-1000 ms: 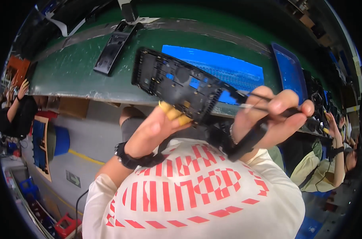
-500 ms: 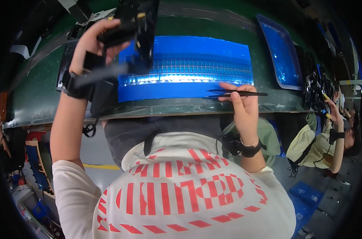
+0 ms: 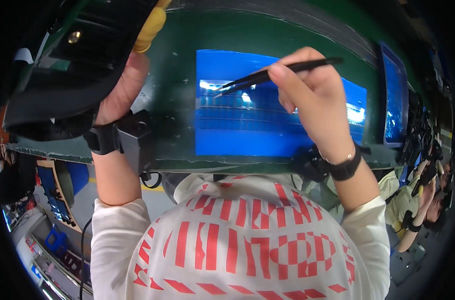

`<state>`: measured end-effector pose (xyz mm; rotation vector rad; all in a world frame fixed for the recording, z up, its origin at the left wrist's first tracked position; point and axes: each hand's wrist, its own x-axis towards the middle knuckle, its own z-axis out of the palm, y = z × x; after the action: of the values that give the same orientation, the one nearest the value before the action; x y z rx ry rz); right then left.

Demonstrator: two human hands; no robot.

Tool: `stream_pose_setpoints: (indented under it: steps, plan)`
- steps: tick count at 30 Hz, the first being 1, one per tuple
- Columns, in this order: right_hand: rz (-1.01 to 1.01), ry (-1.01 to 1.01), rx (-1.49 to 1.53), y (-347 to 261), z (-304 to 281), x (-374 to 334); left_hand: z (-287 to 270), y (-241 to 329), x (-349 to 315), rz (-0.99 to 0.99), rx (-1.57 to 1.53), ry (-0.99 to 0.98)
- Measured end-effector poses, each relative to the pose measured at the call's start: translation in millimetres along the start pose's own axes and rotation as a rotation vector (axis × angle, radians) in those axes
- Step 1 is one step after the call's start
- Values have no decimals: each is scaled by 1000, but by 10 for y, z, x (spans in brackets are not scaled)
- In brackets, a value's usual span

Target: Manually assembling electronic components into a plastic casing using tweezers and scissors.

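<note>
My left hand (image 3: 125, 90) is raised at the left, closed on a large, curved black plastic part (image 3: 82, 60). That part hides much of the hand and carries a small round brass-coloured piece. Yellow covers (image 3: 152, 30) show where the fingers reach its edge. My right hand (image 3: 315, 95) grips black tweezers (image 3: 257, 77) between thumb and fingers. The slightly parted tips point left, over a blue sheet (image 3: 237, 142) with rows of small shiny rectangular pieces. Whether the tips touch a piece I cannot tell.
The sheet lies on a green worktable (image 3: 170, 115) with a worn front edge. A blue tray (image 3: 396, 95) stands at the right, beside dark parts. Farther right sits another person (image 3: 405, 202) in light clothing. Black devices are strapped at both my wrists.
The view has swung left, so the sheet and tray appear farther right. The black part now looms larger at the left. My right hand has moved from the sheet's near edge over its rows.
</note>
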<state>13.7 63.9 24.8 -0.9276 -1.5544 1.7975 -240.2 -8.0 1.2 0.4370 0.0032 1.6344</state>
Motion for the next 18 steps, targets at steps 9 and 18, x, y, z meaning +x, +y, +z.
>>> stream_pose_setpoints:
  steps: [9,18]
  plan:
    - [66,46,-61,391,87,317,-4,156,-63,2,-33,183]
    - [-66,40,33,392,58,255,-141,283,-76,92,390,49]
